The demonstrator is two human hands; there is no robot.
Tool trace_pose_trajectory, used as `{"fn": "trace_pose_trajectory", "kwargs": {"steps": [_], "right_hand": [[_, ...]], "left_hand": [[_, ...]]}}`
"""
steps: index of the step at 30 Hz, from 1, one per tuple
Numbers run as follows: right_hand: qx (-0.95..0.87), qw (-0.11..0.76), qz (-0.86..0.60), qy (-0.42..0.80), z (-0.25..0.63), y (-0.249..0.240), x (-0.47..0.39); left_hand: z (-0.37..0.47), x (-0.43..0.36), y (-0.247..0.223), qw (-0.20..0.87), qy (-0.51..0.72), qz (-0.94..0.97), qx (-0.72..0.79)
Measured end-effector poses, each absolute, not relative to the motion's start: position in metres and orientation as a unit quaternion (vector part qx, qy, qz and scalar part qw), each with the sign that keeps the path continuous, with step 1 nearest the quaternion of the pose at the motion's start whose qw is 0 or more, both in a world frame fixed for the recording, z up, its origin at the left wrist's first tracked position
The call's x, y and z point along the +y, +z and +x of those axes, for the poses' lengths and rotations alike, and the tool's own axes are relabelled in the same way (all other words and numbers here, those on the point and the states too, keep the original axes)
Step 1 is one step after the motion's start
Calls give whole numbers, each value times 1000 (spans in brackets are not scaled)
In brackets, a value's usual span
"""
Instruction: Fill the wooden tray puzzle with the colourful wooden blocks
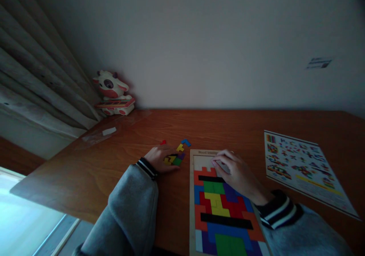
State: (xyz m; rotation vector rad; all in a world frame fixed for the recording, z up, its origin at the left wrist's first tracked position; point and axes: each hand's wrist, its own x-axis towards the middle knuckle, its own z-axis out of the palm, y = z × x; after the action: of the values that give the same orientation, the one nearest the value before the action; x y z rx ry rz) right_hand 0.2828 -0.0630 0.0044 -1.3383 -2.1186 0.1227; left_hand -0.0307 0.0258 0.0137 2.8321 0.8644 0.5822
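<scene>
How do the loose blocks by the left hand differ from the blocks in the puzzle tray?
The loose blocks lie scattered on the table, few and with gaps; the tray blocks sit packed edge to edge inside the wooden tray. The left hand touches the loose ones; the right hand rests on the tray's. Both are flat, coloured pieces.

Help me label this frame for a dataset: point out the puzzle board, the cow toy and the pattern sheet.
puzzle board [191,210]: head view, left wooden rim.
cow toy [110,84]: head view, its face.
pattern sheet [299,161]: head view, middle of the printed page.
</scene>
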Motion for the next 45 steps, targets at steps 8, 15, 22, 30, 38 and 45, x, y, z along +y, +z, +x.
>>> {"fn": "trace_pose_trajectory", "kwargs": {"steps": [8, 15, 22, 30, 38, 45], "right_hand": [[-803, 319, -500, 56, 283, 3, -63], [-803, 321, -499, 55, 283, 0, -62], [-796, 325, -507, 54, 284, 0, -61], [-767, 349, -532, 75, 286, -2, -60], [-772, 344, -529, 74, 286, -2, -61], [-773, 340, -529, 82, 285, -3, -60]], "left_hand": [[-28, 26, 14, 93, 223, 935, 261], [-28, 23, 13, 108, 221, 935, 257], [-33, 35, 2, -1, 196, 929, 315], [-41, 25, 19, -3, 176, 936, 304], [-61, 10, 19, 48, 186, 933, 303], [-61, 11, 2, 64, 229, 924, 298]]}}
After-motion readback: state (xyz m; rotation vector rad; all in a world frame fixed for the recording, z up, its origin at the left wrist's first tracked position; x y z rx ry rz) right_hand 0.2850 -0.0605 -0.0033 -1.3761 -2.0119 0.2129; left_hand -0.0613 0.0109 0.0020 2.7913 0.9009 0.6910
